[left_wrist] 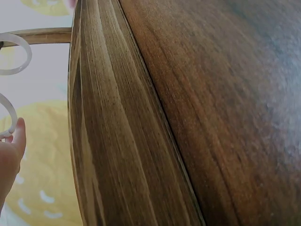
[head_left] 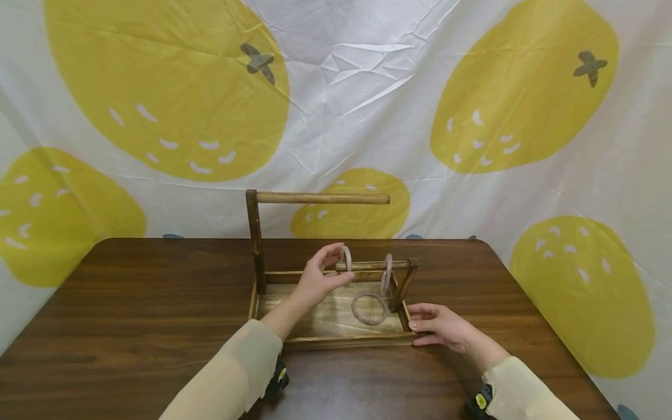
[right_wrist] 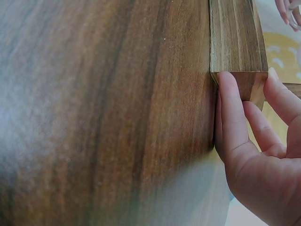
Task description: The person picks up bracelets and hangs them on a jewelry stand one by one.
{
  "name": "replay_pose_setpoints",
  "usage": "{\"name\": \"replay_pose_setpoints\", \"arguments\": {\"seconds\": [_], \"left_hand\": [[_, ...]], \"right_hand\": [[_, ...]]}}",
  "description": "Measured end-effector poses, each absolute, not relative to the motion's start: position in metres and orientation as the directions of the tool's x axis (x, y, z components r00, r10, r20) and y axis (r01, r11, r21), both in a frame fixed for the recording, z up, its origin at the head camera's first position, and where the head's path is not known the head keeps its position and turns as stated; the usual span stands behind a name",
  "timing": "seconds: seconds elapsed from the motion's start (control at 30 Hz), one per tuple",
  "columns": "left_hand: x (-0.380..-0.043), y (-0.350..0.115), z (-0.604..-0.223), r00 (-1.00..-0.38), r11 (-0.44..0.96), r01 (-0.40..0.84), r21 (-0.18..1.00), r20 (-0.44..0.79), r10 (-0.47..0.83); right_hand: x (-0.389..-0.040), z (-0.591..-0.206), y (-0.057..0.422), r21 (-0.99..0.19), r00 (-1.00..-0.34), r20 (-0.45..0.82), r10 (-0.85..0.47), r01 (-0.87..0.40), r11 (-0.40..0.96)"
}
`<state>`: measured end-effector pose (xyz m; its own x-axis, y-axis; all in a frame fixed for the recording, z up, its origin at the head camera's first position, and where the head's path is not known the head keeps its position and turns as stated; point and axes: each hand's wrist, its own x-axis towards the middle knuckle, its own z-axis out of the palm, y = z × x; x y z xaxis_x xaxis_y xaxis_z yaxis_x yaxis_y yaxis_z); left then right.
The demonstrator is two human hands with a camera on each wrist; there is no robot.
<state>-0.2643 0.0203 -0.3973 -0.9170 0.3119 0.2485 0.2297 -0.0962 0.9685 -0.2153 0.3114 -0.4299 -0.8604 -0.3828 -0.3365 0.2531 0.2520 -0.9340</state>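
Observation:
A wooden jewellery stand (head_left: 346,342) has a shallow tray base with a tall bar and a lower bar. My left hand (head_left: 317,280) pinches a pale, translucent bangle (head_left: 349,258) between thumb and fingers at the free end of the lower bar (head_left: 371,266). Whether the bar's tip passes through that ring I cannot tell. A second bangle (head_left: 389,260) hangs on the same bar close to its post. Flat in the tray lies a third bangle (head_left: 370,322). My right hand (head_left: 446,328) grips the tray's front right corner, thumb at the rim, fingers against the outer side.
The tall bar (head_left: 322,199) reaches rightward from its post (head_left: 254,227) above the left hand. A brown wooden table (head_left: 131,326) lies under the stand. Behind it hangs a white cloth (head_left: 367,116) printed with yellow fruit.

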Motion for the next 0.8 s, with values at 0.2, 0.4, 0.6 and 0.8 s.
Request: {"name": "replay_pose_setpoints", "arguments": {"seconds": [0.2,0.4,0.6,0.8], "left_hand": [[-0.266,0.025,-0.399,-0.914,-0.113,0.216,0.97,0.241,0.326],[-0.268,0.031,-0.402,-0.907,-0.132,0.238,0.962,0.269,0.325],[-0.265,0.035,-0.4,-0.91,-0.123,0.231,0.965,0.259,0.323],[-0.263,0.039,-0.4,-0.909,-0.14,0.215,0.966,0.251,0.333]], "right_hand": [[-0.215,-0.43,0.311,-0.935,-0.865,-0.33,-0.379,0.244,0.256],[-0.215,-0.431,0.312,-0.936,-0.867,-0.328,-0.376,0.244,0.252],[-0.215,-0.432,0.313,-0.938,-0.866,-0.322,-0.382,0.238,0.253],[-0.216,-0.432,0.313,-0.937,-0.866,-0.324,-0.381,0.24,0.252]]}}
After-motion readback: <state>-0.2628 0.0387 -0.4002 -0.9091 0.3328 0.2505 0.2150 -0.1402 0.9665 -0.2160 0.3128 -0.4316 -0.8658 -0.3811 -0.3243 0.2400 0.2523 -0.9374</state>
